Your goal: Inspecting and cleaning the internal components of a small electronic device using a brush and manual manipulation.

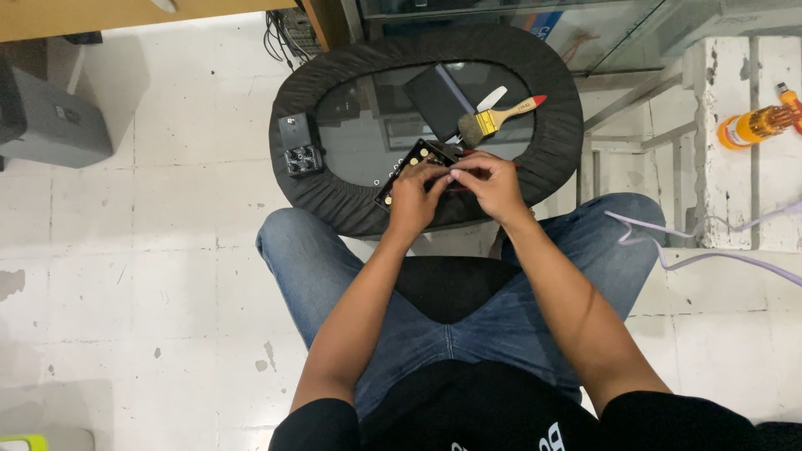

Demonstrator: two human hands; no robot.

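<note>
Both hands, left hand (411, 199) and right hand (490, 184), pinch a flat black rectangular board (409, 164) with round yellow dots.

Bright even overhead light; soft shadows on floor; glare on glass; sharp focus, slight edge distortion.

We wear a black short-sleeved shirt (468, 413) with a scrap of white print low on its front, and faded blue jeans (501, 321) with a stitched seam down the middle. Forearms are bare up to our hands: left hand (413, 196), right hand (493, 184).
</note>
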